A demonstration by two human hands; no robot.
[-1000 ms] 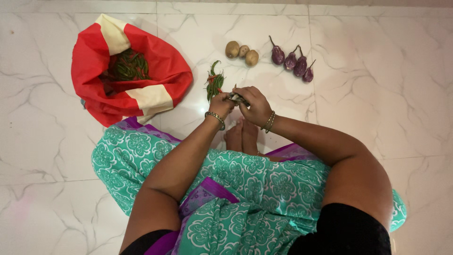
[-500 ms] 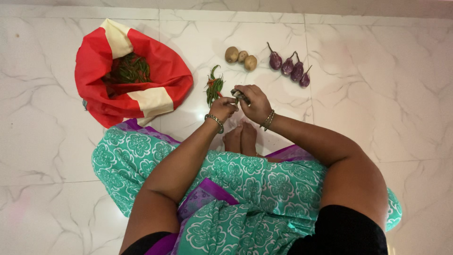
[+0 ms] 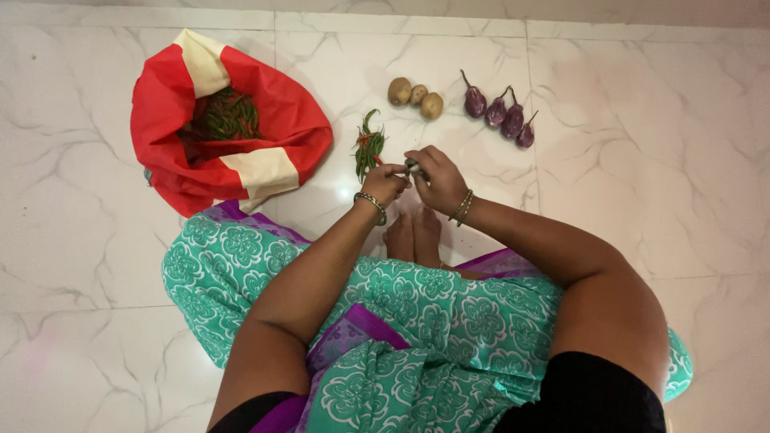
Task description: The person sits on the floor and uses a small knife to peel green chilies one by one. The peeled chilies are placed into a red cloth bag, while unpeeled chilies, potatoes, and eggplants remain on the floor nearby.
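The fingers (image 3: pixel 399 170) of the left hand (image 3: pixel 385 183) are closed in a pinch on one end of a small green thing (image 3: pixel 414 167). It is likely a chili, but too little of it is seen to be sure. The other end is held by the right hand (image 3: pixel 439 181), whose fingers are curled shut around it. The small thing is held between the two hands, just above the floor (image 3: pixel 642 160) and in front of the feet (image 3: pixel 411 234). Its long side seems to run from left to right, from one hand across to the other. Both hands are touching it, so neither one is nearer.

A small pile of chilies (image 3: pixel 368 145) is laid on the floor just beside the left hand, on its far side. A red bag (image 3: pixel 273 112) with more green chilies is found farther left. Three potatoes (image 3: pixel 415 95) and four small eggplants (image 3: pixel 500 111) are lined up beyond the hands, well apart from them.
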